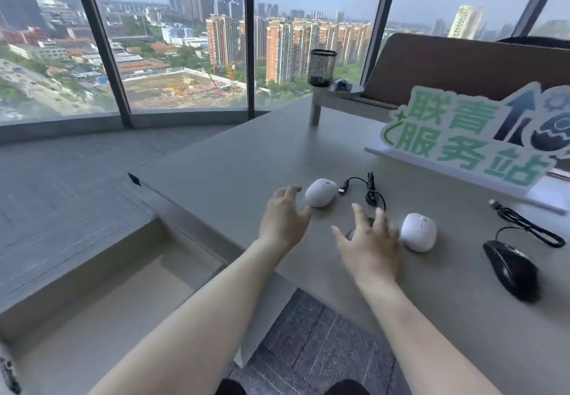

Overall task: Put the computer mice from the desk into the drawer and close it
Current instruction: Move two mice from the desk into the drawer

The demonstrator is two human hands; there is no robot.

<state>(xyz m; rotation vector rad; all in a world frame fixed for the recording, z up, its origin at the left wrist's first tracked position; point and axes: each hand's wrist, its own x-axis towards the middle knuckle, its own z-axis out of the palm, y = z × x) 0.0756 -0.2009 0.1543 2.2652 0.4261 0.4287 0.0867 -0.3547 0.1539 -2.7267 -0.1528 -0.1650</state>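
Two white mice lie on the grey desk (246,160): one (320,192) further back, one (419,231) nearer the right. A black wired mouse (512,269) rests at the right edge, its cable (524,225) coiled behind it. A second dark mouse (351,234) is mostly hidden under my right hand (368,246), which hovers open over it; its black cable (371,192) loops behind. My left hand (283,218) is open, fingers spread, just left of the far white mouse. The drawer (101,289) stands pulled out at the lower left, with nothing visible inside.
A green-lettered sign board (462,144) stands at the back right of the desk. A black mesh pen cup (322,67) sits on a small riser shelf (339,98). A brown panel (462,67) rises behind. Large windows fill the background.
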